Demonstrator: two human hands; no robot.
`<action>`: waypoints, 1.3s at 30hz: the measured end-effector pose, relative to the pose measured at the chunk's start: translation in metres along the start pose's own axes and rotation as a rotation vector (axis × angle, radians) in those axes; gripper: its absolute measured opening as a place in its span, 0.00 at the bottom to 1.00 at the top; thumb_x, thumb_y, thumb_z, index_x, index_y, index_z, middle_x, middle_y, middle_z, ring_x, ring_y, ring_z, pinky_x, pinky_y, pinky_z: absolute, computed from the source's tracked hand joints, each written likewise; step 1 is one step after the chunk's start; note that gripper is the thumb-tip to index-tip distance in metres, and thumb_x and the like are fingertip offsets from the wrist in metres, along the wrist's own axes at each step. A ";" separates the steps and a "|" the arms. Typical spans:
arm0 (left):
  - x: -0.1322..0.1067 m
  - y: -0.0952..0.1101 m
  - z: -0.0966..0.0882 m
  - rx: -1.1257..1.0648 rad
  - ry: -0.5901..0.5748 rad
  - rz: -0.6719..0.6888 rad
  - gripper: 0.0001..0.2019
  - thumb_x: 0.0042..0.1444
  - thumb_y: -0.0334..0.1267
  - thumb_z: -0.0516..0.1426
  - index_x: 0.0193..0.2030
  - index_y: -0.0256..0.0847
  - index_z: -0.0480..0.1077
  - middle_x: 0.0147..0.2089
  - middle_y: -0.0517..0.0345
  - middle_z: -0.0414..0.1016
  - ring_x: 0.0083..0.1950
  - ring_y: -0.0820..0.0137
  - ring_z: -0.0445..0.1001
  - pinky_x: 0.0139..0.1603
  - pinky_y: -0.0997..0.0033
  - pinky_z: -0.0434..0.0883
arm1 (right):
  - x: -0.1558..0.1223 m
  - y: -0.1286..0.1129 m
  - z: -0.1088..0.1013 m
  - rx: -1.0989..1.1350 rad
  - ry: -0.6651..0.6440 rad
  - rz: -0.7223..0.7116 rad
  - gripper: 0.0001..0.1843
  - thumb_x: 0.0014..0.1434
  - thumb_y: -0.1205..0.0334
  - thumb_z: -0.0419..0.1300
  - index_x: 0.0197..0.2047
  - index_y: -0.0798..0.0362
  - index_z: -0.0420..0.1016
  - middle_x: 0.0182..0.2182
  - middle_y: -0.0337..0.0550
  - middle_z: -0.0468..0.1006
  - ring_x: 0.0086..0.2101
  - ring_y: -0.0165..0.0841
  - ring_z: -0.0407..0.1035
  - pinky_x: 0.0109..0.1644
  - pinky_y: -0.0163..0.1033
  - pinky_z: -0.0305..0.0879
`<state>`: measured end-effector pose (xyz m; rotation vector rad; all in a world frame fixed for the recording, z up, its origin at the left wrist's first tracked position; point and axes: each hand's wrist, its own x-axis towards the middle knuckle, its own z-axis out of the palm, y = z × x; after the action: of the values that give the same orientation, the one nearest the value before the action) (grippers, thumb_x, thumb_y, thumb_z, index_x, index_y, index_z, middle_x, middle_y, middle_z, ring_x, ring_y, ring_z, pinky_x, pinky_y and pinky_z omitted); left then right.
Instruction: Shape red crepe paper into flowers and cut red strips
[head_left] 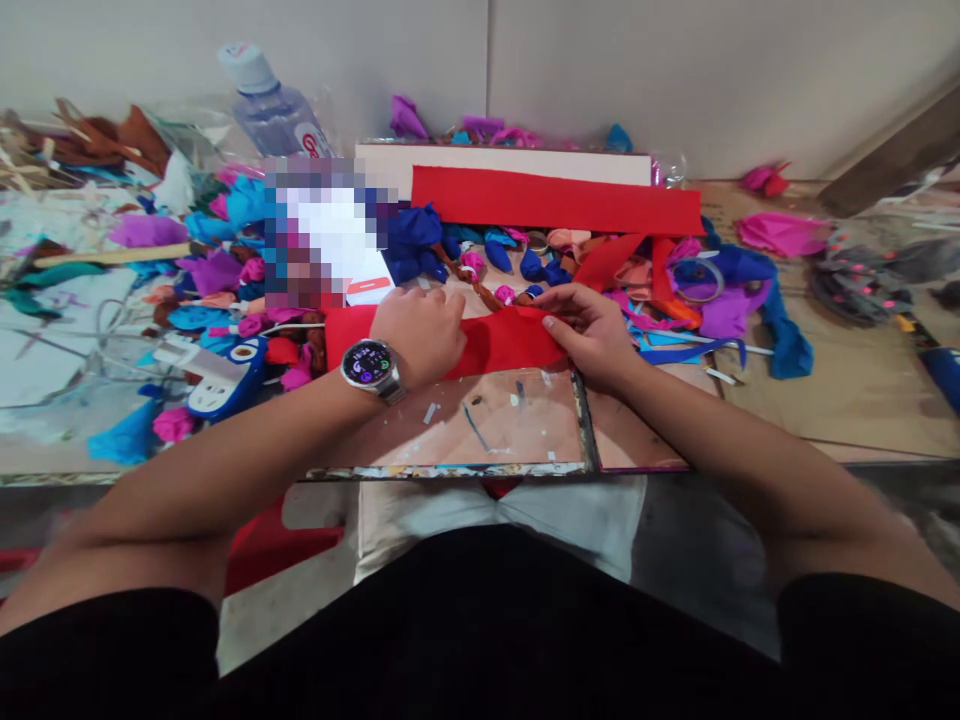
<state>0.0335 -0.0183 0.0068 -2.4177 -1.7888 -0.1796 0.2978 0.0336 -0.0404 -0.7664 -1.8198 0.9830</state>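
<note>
A strip of red cloth (506, 338) lies flat across the worktable in front of me. On its left part rests my left hand (421, 335), fingers curled and pressed down against the cloth; the fingertips are partly hidden, and a watch (370, 364) is on the wrist. My right hand (589, 335) is at the strip's right end, thumb and fingers closed on its edge. Behind lies a second, longer red cloth strip (555, 200), partly over a pale board (510, 163). A lit phone (367, 288), mostly blurred out, stands just beyond my left hand.
Crumpled cloth pieces in blue, purple and pink (412, 240) crowd the table behind the hands. At left are a blue-and-white power strip (229, 378) and a plastic bottle (277, 110). A tape roll (697, 279) lies at right. The table's front edge (465, 472) runs before my lap.
</note>
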 end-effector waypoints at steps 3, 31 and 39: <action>-0.002 0.010 0.007 -0.177 0.029 0.114 0.20 0.62 0.34 0.54 0.60 0.36 0.75 0.53 0.38 0.80 0.57 0.48 0.78 0.57 0.48 0.73 | -0.003 -0.004 0.001 -0.011 -0.080 -0.029 0.14 0.67 0.54 0.67 0.54 0.49 0.80 0.49 0.47 0.86 0.47 0.39 0.82 0.55 0.46 0.80; 0.025 0.035 0.031 -0.729 0.184 0.180 0.18 0.68 0.54 0.54 0.42 0.42 0.76 0.40 0.52 0.83 0.40 0.62 0.77 0.57 0.53 0.68 | -0.002 -0.009 -0.008 -0.328 -0.048 -0.223 0.19 0.68 0.58 0.63 0.60 0.47 0.78 0.48 0.45 0.87 0.42 0.37 0.81 0.51 0.43 0.77; 0.053 0.052 0.045 -0.889 0.246 0.125 0.15 0.68 0.48 0.53 0.39 0.40 0.75 0.38 0.53 0.83 0.38 0.65 0.76 0.45 0.63 0.71 | 0.003 -0.003 -0.016 -0.315 -0.019 -0.173 0.20 0.66 0.60 0.63 0.60 0.49 0.77 0.46 0.46 0.86 0.44 0.40 0.81 0.52 0.44 0.77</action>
<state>0.0999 0.0242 -0.0305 -2.8184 -1.6366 -1.4546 0.3115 0.0395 -0.0324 -0.7729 -2.0471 0.6010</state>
